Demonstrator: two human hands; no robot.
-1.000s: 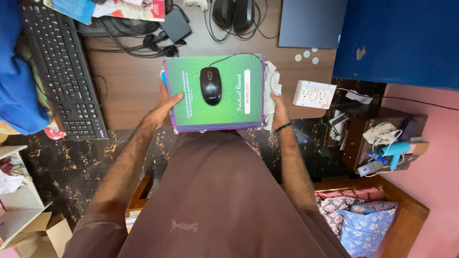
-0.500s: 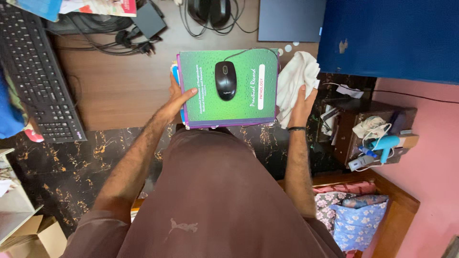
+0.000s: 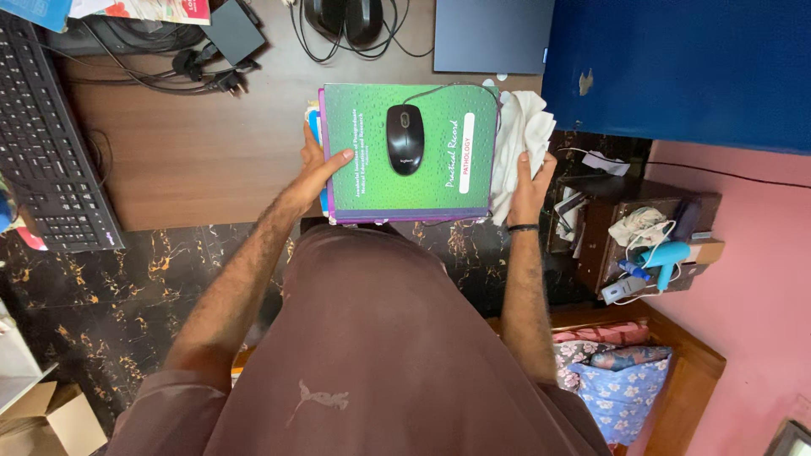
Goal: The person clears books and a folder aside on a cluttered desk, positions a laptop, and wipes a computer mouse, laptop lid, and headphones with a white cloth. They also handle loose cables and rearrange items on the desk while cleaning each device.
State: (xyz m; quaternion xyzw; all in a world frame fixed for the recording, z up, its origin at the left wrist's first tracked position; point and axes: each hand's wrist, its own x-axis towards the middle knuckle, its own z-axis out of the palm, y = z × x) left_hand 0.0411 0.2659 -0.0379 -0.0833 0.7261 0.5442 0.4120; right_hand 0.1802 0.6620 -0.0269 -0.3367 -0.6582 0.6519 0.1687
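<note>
A green hardcover book (image 3: 422, 169) lies on top of a small stack of books at the desk's near edge, with a black computer mouse (image 3: 405, 138) resting on its cover. My left hand (image 3: 321, 167) grips the stack's left edge, thumb on the green cover. My right hand (image 3: 530, 184) is at the stack's right side, closed on a white cloth (image 3: 522, 139) that drapes over the desk edge beside the books.
The brown wooden desk (image 3: 194, 152) holds a black keyboard (image 3: 46, 135) at left, tangled cables and a black adapter (image 3: 232, 29) at the back, and a grey laptop (image 3: 490, 34). A blue cabinet (image 3: 676, 67) stands at right, and a cluttered wooden stand (image 3: 650, 236) sits beyond it.
The book stack with the mouse has shifted right on the desk. My right hand moved off the stack's edge onto the white cloth and took hold of it.
</note>
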